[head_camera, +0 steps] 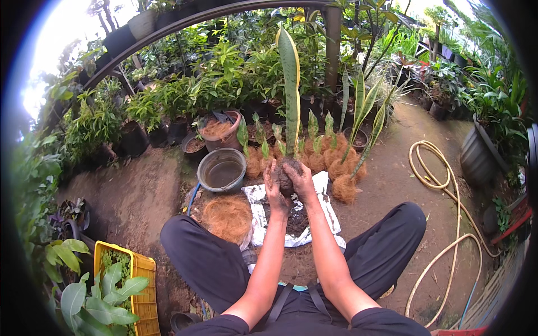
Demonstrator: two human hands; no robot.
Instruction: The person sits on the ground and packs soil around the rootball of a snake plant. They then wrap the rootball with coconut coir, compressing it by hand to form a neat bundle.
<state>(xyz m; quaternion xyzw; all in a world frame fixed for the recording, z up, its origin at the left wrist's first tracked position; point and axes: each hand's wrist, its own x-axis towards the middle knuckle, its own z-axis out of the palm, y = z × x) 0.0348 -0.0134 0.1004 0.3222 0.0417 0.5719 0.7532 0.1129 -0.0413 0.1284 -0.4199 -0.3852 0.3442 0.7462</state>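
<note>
Between my two hands is a ball of dark, wet soil (286, 181) around the base of a snake plant leaf (288, 84). The tall leaf stands upright, green with yellow edges. My left hand (274, 189) presses the ball from the left, and my right hand (300, 180) cups its upper right side. Both hands are smeared with soil. Below them lies a white plastic sheet (332, 210) with loose dark soil (297, 220) on it. A heap of brown coconut fibre (227, 218) sits left of the sheet.
A basin of murky water (222, 170) stands left of my hands. Behind them are several fibre-wrapped snake plants (336, 153). A coiled hose (452, 189) lies on the ground at right. At lower left is a yellow crate (145, 290) with plants. Potted shrubs (218, 75) line the back.
</note>
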